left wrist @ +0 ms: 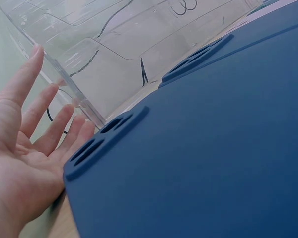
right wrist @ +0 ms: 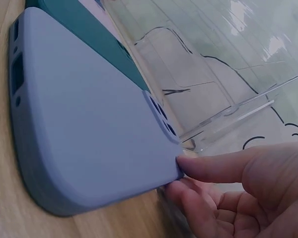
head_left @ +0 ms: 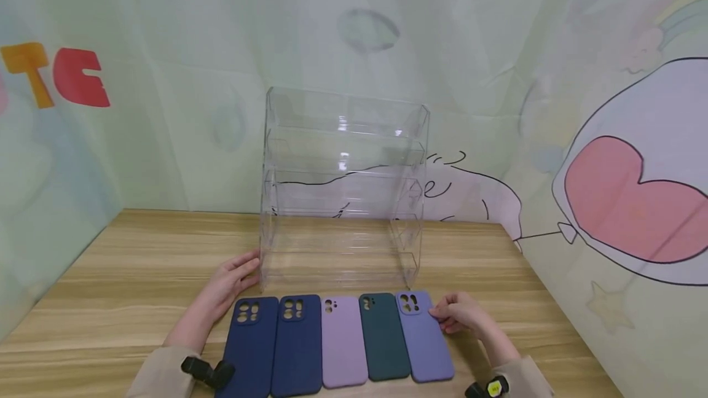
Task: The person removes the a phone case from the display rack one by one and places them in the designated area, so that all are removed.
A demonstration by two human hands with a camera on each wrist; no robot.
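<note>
In the head view, a row of phone cases lies on the table: two navy phone cases (head_left: 250, 346) (head_left: 297, 349), a lilac phone case (head_left: 344, 343), a dark green phone case (head_left: 385, 338) and a periwinkle phone case (head_left: 426, 339). My right hand (head_left: 461, 314) pinches the upper right corner of the periwinkle one between thumb and fingers, as the right wrist view also shows. Behind the row stands a clear acrylic tiered rack (head_left: 343, 195). Beside its lower left edge is my left hand (head_left: 235, 278), fingers extended and fingertips at the rack's side; the left wrist view shows nothing gripped.
The wooden table (head_left: 149, 250) runs back to a pale printed curtain (head_left: 182, 109). On the right, the curtain carries a printed balloon (head_left: 614, 189) with a heart. Dark wrist cameras (head_left: 207, 373) sit at both sleeves, the left one overlapping the leftmost case.
</note>
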